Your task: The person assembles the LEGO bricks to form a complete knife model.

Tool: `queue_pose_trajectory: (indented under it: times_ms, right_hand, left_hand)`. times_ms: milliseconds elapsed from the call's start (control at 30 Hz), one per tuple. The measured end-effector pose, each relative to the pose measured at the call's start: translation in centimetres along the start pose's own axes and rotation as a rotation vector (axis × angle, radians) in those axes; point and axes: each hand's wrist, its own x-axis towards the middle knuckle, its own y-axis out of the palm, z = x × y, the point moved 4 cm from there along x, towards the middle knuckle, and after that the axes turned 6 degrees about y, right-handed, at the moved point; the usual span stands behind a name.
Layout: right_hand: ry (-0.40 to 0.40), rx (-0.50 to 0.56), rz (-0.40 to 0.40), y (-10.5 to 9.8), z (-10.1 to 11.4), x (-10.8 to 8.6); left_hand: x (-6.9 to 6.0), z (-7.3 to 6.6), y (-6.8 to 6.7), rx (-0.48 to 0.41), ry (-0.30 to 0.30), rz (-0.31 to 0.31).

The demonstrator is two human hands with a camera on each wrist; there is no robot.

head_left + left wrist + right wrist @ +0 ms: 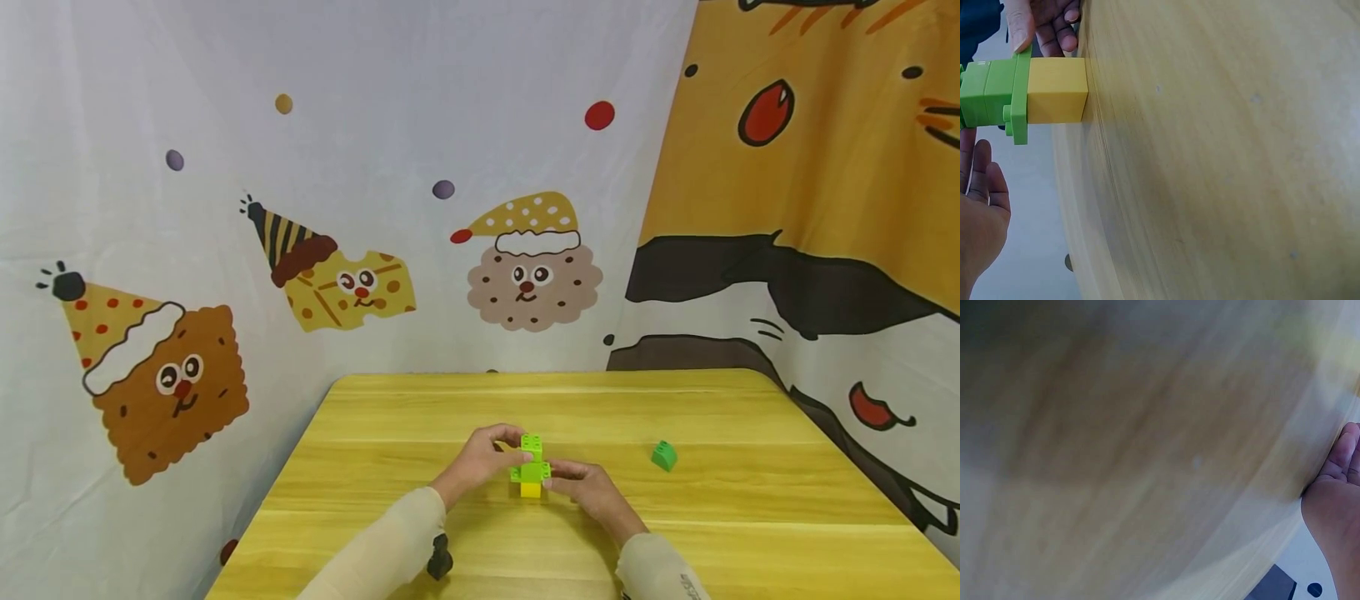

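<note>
A small stack of toy blocks stands upright on the table, with a yellow block [530, 490] [1057, 90] at its base. Across this lies a wide green plate [514, 475] [1020, 100], with light green blocks [532, 447] [986, 92] above. My left hand [483, 458] [984, 219] pinches the upper green blocks from the left, thumb in front and fingers behind. At the plate's right end, my right hand [592, 492] [1047, 22] holds the edge between thumb and fingers. The right wrist view shows only part of my right hand [1335, 500], no blocks.
A loose green block [663, 456] with a sloped side lies to the right on the wooden table [750, 500]. Behind the table hangs a cloth [420, 108] printed with cartoon figures. The table's far edge runs beyond the blocks.
</note>
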Motion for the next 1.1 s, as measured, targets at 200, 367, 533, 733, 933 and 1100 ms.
queue_pose_trajectory:
  times_ms: [200,367,533,733,933,1100]
  right_hand:
    - [-0.011,0.009,0.013,0.02,0.18,-0.12]
    - [-0.014,0.006,0.006,0.04,0.25,-0.17]
    - [-0.012,-0.003,0.003,0.06,0.17,-0.1]
    - [-0.014,0.0,0.007,0.02,0.23,-0.19]
    - [-0.012,-0.005,0.006,0.03,0.22,-0.16]
    - [-0.007,-0.008,0.0,0.05,0.23,-0.19]
  left_hand:
    - [-0.05,-0.16,-0.09,0.021,0.013,-0.001]
    - [-0.04,-0.09,-0.13,0.019,0.017,0.0]
    - [0.03,0.09,0.01,0.014,0.012,-0.002]
    - [0.02,0.01,0.09,0.018,-0.001,-0.01]
    - [-0.08,0.03,0.08,0.003,-0.022,-0.003]
    - [-0.23,-0.02,0.06,-0.007,-0.039,0.0]
